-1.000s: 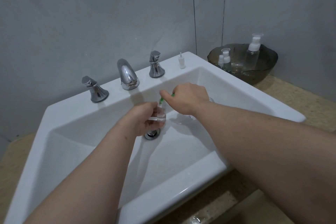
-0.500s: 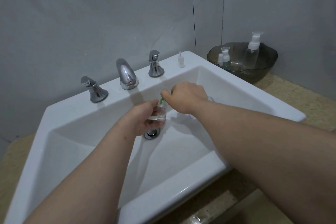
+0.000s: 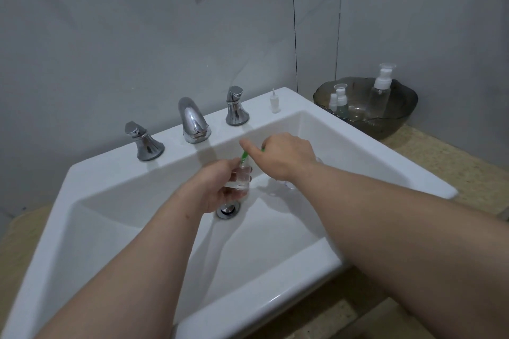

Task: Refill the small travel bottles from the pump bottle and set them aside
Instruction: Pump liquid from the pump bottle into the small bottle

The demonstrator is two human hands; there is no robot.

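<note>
I hold a small clear bottle point(image 3: 241, 177) in my left hand point(image 3: 219, 187), right over the drain point(image 3: 228, 210) in the white sink point(image 3: 115, 176). My left fingers are wrapped tight around it. It has some clear liquid in the bottom. My right hand point(image 3: 286, 155) pinches a thin green stick point(image 3: 244, 157), and the end of the stick goes down into the top of the bottle. A moment ago my right hand sat a bit lower and the green stick was mostly hidden; now my hand has come up a little and more of the stick shows. I think I am pulling it out or stirring, so this bottle is not closed yet. Its little white cap point(image 3: 273, 101) stands on the sink edge. Far to the right, a dark glass bowl point(image 3: 396, 124) holds the pump bottle point(image 3: 381, 91) and two small bottles point(image 3: 339, 100).
</note>
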